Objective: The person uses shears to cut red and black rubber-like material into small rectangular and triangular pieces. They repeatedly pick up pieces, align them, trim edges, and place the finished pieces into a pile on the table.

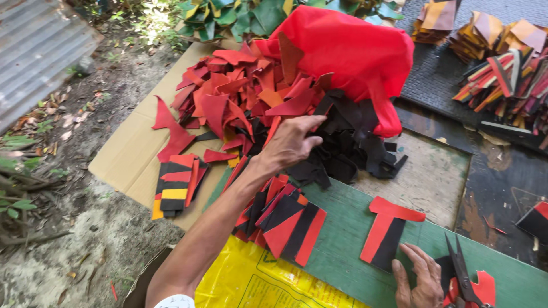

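Observation:
My left hand (290, 144) reaches forward into a heap of cut leather-like scraps, red ones (234, 91) at the left and black ones (348, 142) at the right. Its fingertips dip among the black scraps, so any grip is hidden. My right hand (419, 280) rests flat on a green board (348, 228), fingers apart, beside black scissors (461, 274). A red-and-black joined piece (383, 239) lies just left of that hand. A fanned stack of red-and-black pieces (285, 219) lies under my left forearm.
A red bag (354, 45) slumps behind the heap. Cardboard (128, 154) carries a small stack of striped pieces (174, 188). A yellow sack (257, 279) lies near me. Multicoloured strips (508, 80) sit on a dark mat at the far right, green scraps (228, 14) at the back.

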